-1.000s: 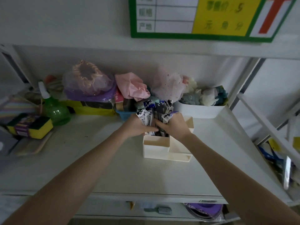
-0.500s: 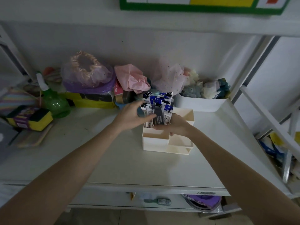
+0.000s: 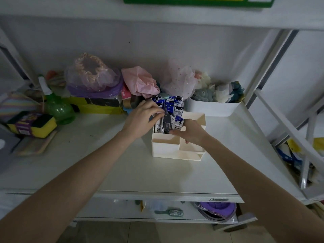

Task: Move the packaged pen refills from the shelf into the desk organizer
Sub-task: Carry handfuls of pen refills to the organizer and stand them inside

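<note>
A: Where are the refill packets (image 3: 171,111) now?

B: Centre of the frame, standing upright in the tall back-left compartment of the cream organizer (image 3: 164,148) on the white shelf (image 3: 122,165); their tops fan out above the rim.

A: And the hands?

B: The left hand (image 3: 140,120) has its fingers curled on the packet tops from the left; the right hand (image 3: 191,132) rests at the compartment's front edge, fingertips against the lower packets (whether it truly pinches one, I cannot tell).

A: How should this step be finished?

B: I'd gather the fanned tops together; press them down evenly until they sit on the bottom; brace the organizer so it doesn't slide; let go gently, so none tips toward the white bin (image 3: 213,108) behind.
</note>
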